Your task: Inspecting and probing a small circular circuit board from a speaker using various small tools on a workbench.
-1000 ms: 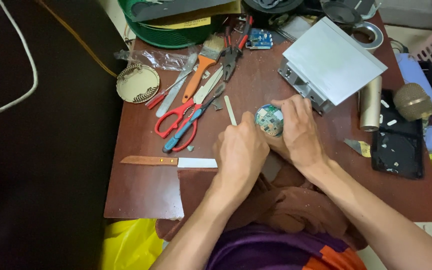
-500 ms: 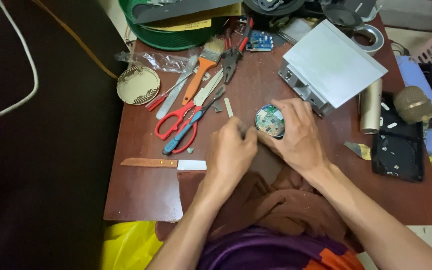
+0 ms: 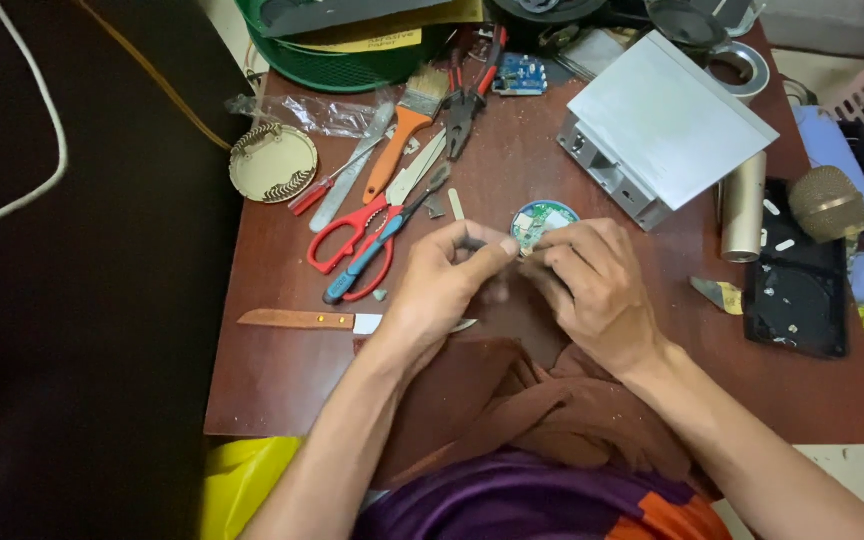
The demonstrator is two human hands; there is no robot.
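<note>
Round device [image 3: 542, 220], centre frame: teal rim, green circuit board exposed, lying flat on brown table [image 3: 282, 370]. Pinched by right hand [image 3: 597, 290]; left hand [image 3: 442, 285] fingers clenched on something too small to tell.

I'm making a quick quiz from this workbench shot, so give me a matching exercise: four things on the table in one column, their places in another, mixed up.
1. round circuit board
2. knife
3. paintbrush
4. grey metal box

A. far right of the table
B. just beyond the fingertips of both hands
C. near the front left edge
D. beside the pliers

Pairs: 1-B, 2-C, 3-D, 4-A
</note>
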